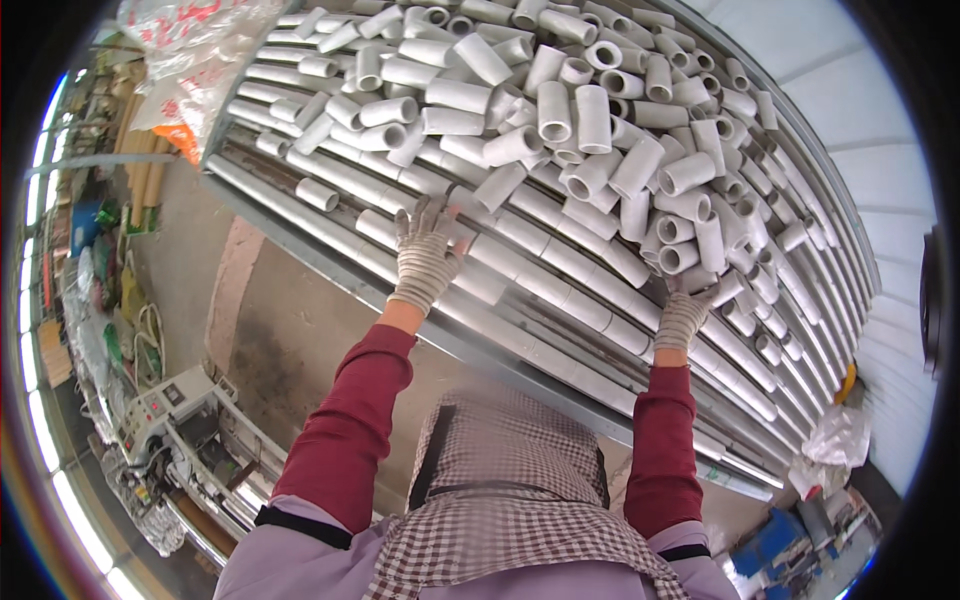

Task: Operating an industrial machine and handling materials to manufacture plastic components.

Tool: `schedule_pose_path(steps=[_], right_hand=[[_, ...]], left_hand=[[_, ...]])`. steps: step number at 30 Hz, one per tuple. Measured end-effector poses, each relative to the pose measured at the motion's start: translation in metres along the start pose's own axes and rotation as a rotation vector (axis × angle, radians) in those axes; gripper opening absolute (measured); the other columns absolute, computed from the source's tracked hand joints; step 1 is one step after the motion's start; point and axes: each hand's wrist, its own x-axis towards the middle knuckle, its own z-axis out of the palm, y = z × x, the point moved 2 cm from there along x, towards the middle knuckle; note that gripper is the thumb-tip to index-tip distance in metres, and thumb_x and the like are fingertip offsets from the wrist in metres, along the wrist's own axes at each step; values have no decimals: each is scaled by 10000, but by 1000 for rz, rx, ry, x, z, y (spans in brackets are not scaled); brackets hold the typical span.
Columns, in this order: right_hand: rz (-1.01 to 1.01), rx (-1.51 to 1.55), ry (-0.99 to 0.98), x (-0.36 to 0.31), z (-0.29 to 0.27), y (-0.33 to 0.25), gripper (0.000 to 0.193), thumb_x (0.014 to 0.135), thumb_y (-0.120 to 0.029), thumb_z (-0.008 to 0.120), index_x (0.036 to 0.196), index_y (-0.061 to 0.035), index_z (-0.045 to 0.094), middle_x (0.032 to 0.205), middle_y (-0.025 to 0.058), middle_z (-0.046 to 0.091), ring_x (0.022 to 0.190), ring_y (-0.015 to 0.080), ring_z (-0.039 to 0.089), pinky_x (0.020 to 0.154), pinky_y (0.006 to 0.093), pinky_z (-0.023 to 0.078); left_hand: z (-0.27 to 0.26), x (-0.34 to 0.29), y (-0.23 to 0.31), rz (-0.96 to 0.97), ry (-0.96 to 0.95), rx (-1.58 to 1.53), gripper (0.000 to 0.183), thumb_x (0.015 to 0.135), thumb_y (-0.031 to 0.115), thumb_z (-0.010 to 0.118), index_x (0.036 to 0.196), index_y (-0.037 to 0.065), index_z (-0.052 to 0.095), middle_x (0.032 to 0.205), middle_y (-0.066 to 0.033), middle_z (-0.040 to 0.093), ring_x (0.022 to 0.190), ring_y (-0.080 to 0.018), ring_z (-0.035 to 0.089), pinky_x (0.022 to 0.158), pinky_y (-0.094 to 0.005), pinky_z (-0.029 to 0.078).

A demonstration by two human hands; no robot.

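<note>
Both my hands wear pale knitted gloves and reach over a wide metal-edged rack of short white hollow tubes. My left hand (425, 258) lies over the near rows, its fingers stretched out and slightly apart, partly blurred. Just right of it, a white tube (478, 278) in the row is smeared. My right hand (684, 317) is at the near edge of the heaped tubes (590, 118). Its fingers reach down among them beside a tube (727, 288); their tips are hidden, so a grip cannot be made out. Other tubes lie end to end in slanting rows (545, 285).
The rack's metal front edge (330, 268) runs slantwise before me. Clear plastic bags (190, 60) hang at the far left corner; another plastic bag (838, 437) is at the right. A machine with a control panel (163, 403) stands at lower left. White sheeting (850, 120) borders the right.
</note>
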Motion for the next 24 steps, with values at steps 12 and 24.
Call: schedule_pose_path(steps=[12,24], right_hand=[[-198,-350,-45,-68,-148,97,459,658,105,535,1060,-89,644,1074,153,628,1036,332,577,975,390,448],[-450,-598,2,66,-89,-42,519,740,-187,721,1226,-113,555,1282,134,506,1173,336,487,970,425,407]], left_hand=[[-21,61,32,27,42,-301,593,749,300,741,1229,23,531,1110,-205,602,1044,-365,578,911,-426,470],[22,-70,66,286,-63,-480,438,672,53,738,1084,95,595,1121,-125,580,1051,-334,547,912,-414,454]])
